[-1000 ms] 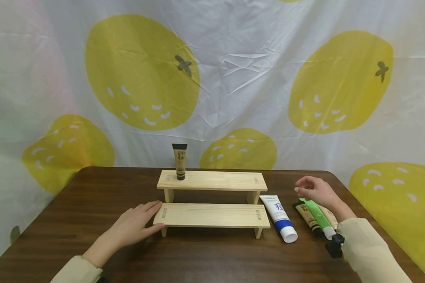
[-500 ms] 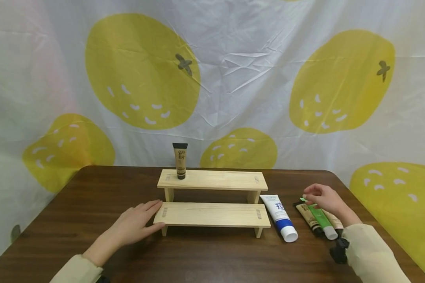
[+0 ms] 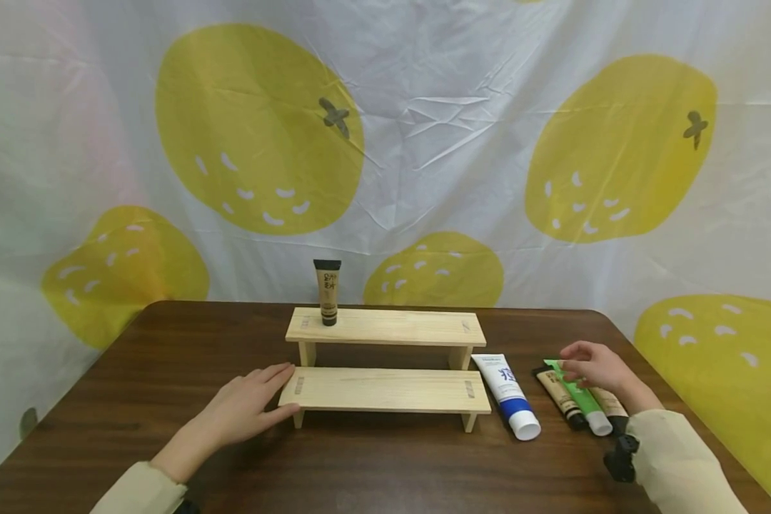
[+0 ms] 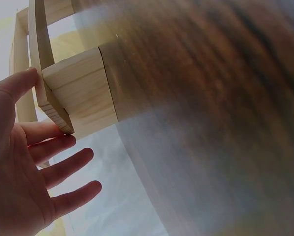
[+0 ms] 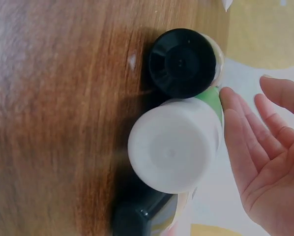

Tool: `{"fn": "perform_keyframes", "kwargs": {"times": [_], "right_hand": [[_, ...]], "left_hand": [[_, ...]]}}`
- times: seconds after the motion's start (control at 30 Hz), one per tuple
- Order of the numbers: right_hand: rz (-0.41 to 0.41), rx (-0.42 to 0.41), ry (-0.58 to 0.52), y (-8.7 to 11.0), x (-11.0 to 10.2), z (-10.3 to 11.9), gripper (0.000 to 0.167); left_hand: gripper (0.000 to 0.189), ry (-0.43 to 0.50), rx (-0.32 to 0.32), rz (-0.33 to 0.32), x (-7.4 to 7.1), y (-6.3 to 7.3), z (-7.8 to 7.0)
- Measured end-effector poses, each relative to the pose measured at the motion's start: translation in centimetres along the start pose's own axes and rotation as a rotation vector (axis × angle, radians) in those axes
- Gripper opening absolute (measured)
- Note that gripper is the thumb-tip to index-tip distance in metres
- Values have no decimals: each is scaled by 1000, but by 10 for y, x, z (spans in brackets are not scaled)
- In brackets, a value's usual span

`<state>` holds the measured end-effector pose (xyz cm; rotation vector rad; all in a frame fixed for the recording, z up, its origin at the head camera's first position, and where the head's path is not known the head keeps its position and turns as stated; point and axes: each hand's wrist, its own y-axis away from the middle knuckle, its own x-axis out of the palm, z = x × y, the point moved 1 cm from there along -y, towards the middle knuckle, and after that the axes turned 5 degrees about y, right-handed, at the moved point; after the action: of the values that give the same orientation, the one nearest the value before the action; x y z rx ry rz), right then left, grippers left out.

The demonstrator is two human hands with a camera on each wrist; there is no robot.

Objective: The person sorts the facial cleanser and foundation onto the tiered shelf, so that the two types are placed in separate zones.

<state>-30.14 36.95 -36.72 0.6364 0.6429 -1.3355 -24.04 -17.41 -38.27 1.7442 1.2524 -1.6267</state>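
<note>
My left hand touches the left end of the lower front board of a pale wooden riser, thumb near its front corner. In the left wrist view, thumb and fingertips lie at the board end, fingers fairly straight. My right hand, fingers loosely bent and holding nothing, hovers over a green tube with a white cap. A tan tube with a black cap lies left of it; a beige tube lies on its right, partly hidden by the hand.
On the higher rear board, a tan tube with black ends stands upright at the left. A white and blue tube lies on the brown table right of the riser. Behind hangs a fruit-print cloth.
My right hand has drifted right and slightly down over the tubes, uncovering more of the green and beige ones. The left hand stays at the riser's end.
</note>
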Motion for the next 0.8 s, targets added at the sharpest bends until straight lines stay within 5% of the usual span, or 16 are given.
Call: {"fn": "perform_keyframes", "kwargs": {"times": [0.33, 0.8], "right_hand": [[96, 56, -50, 0, 5, 6, 31], [207, 23, -28, -1, 19, 14, 36]], "left_hand": [[70, 4, -6, 3, -1, 0, -1], [68, 2, -1, -8, -2, 1, -3]]}}
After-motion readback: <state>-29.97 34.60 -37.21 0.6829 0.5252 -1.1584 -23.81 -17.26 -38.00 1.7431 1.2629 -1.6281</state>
